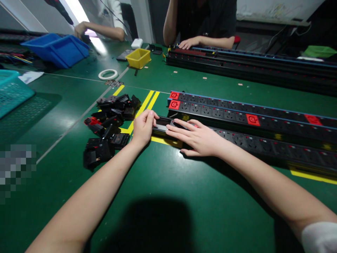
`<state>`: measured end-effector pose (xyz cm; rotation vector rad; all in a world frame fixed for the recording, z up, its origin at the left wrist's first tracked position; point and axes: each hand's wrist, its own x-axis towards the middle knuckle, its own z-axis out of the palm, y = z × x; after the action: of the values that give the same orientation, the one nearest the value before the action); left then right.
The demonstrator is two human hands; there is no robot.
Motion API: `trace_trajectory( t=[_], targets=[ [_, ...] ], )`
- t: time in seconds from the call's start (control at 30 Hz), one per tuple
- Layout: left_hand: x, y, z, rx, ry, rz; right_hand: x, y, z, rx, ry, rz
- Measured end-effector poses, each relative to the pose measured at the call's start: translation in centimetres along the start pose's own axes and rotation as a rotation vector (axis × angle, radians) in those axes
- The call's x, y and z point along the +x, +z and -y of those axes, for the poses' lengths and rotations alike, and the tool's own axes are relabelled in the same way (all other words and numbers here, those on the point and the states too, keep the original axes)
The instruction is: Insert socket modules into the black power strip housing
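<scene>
Your 2 bare hands meet at the near end of a long black front power strip, which lies flat on the green tabletop and runs off to the right. It sits in front of the middle power strip and the back power strip, all 3 running roughly parallel, probably so each row of outlets faces up within reach. A heap of black plastic modules, with a red piece among them, lies just left of your left hand, seemingly kept there for easy picking. That hand is at the strip's left end, beside a dark uncovered channel, perhaps to keep the end from shifting; its fingers curl inward with the thumb alongside, and there is no telling whether they pinch anything. Your right hand lies palm down across the front strip, its fingers spread and pointing left, the thumb set apart on the near side, a pose that suggests steadying or pressing. Your left forearm slants up from the lower left, wrist bent slightly; your right forearm stretches in from the lower right, nearly straight at the wrist.
</scene>
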<state>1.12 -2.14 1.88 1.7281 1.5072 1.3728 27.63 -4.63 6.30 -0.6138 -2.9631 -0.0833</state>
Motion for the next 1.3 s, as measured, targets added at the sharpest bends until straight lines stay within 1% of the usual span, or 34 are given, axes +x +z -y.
trace_trajectory(
  t=[0.1, 0.17, 0.5, 0.7, 0.83, 0.93, 1.03, 1.17, 1.3],
  targets=[
    [-0.29, -0.08, -0.56, 0.009, 0.052, 0.042, 0.02, -0.05, -0.01, 0.004, 0.001, 0.012],
    [-0.36, -0.11, -0.79, 0.025, 0.061, 0.060, 0.00, -0.02, -0.02, 0.010, 0.004, 0.012],
    [0.03, -0.03, -0.25, 0.001, -0.027, 0.030, 0.03, 0.10, -0.03, 0.056, 0.034, -0.023],
    [-0.09, -0.05, -0.56, -0.024, -0.003, 0.036, 0.01, 0.27, 0.09, -0.027, 0.053, -0.103],
    [-0.07, -0.05, -0.63, -0.016, -0.010, 0.037, -0.03, 0.35, 0.28, -0.105, 0.080, -0.111],
    [-0.07, -0.03, -0.57, -0.029, -0.009, 0.040, -0.09, 0.46, 0.37, -0.137, 0.063, -0.111],
    [-0.07, -0.02, -0.54, -0.031, 0.002, 0.029, -0.10, 0.53, 0.36, -0.121, 0.042, -0.112],
    [0.00, 0.04, -0.51, 0.050, -0.009, 0.035, -0.03, 0.66, 0.23, -0.098, 0.020, -0.112],
    [-0.04, 0.20, -0.47, 0.194, 0.038, 0.029, 0.10, 0.80, 0.12, -0.088, 0.013, -0.112]
  ],
)
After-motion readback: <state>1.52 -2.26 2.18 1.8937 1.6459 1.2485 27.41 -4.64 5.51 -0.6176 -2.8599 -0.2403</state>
